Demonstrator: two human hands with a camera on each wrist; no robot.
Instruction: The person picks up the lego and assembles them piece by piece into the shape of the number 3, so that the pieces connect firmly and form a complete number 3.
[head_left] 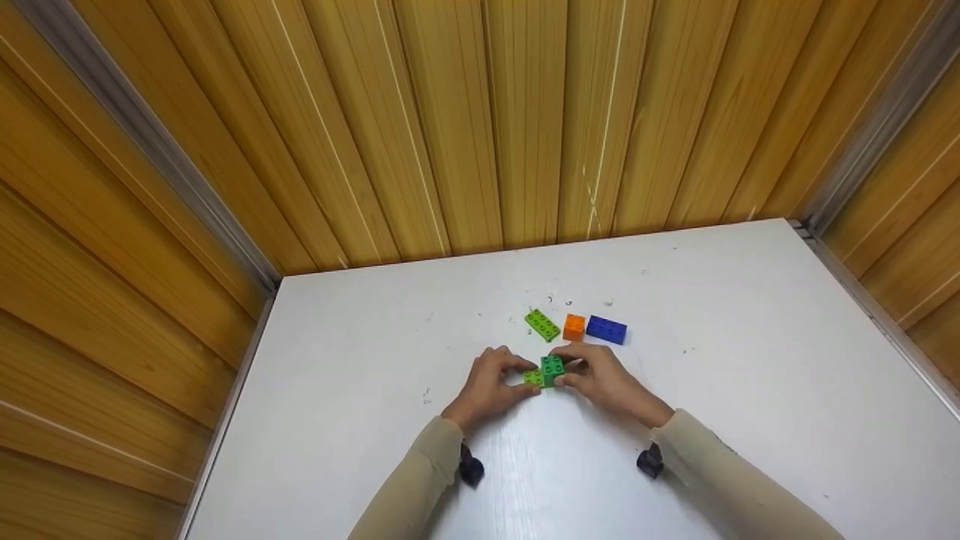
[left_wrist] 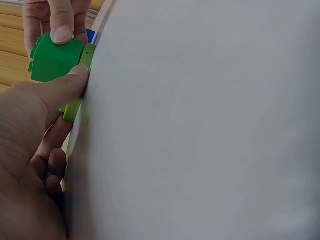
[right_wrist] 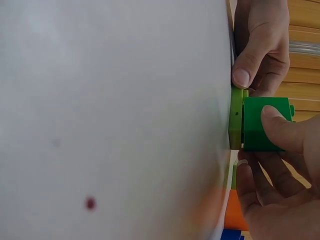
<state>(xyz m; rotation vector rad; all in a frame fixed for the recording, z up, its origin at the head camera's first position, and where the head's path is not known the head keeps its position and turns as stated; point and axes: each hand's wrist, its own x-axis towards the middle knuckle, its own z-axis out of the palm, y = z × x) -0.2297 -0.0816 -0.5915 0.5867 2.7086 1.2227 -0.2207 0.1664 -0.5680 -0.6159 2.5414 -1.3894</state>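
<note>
My left hand (head_left: 491,384) pinches a flat lime-green toy brick (head_left: 532,378) between thumb and fingers, low over the white table. At this brick's right end sits a taller dark-green brick (head_left: 553,366), studs facing up. My right hand (head_left: 604,377) grips the dark-green brick from the right. In the right wrist view, the thumb lies on the side of the dark-green brick (right_wrist: 254,127), and a thin dark gap shows between it and the lime-green brick (right_wrist: 235,122). The left wrist view has the left thumb against the lime-green brick (left_wrist: 72,110).
Just beyond the hands, a second flat lime-green brick (head_left: 542,325), an orange brick (head_left: 574,328) and a blue brick (head_left: 607,330) lie in a loose row. The white table (head_left: 360,360) meets wood-look panel walls (head_left: 465,127) at its back and sides.
</note>
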